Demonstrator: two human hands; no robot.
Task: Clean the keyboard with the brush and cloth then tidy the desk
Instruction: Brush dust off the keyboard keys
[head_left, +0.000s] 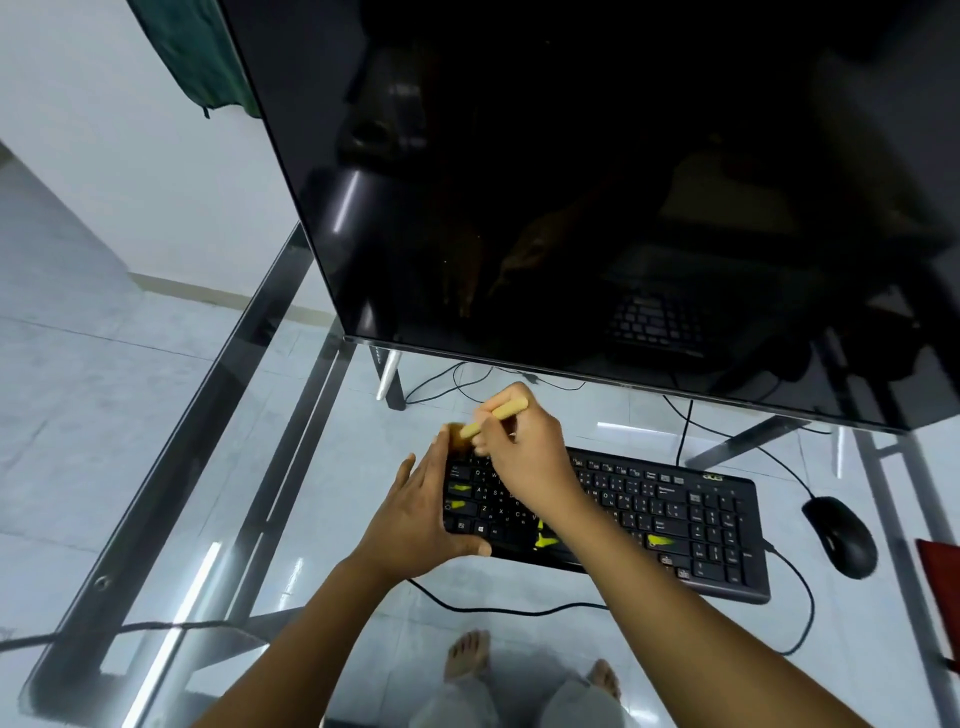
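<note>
Right hand (524, 460) grips the brush (503, 413); left hand (418, 512), fingers (437, 456) flat, braces the keyboard (675, 514). A hard flick could skid it on the glass desk (363, 457) — that surface looks slick

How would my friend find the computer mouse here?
Start at the big dark screen standing on the glass desk. Below it lies a black keyboard, and just past its right end sits the mouse. It is the only small, smooth, rounded black thing there, with no keys on it.
</note>
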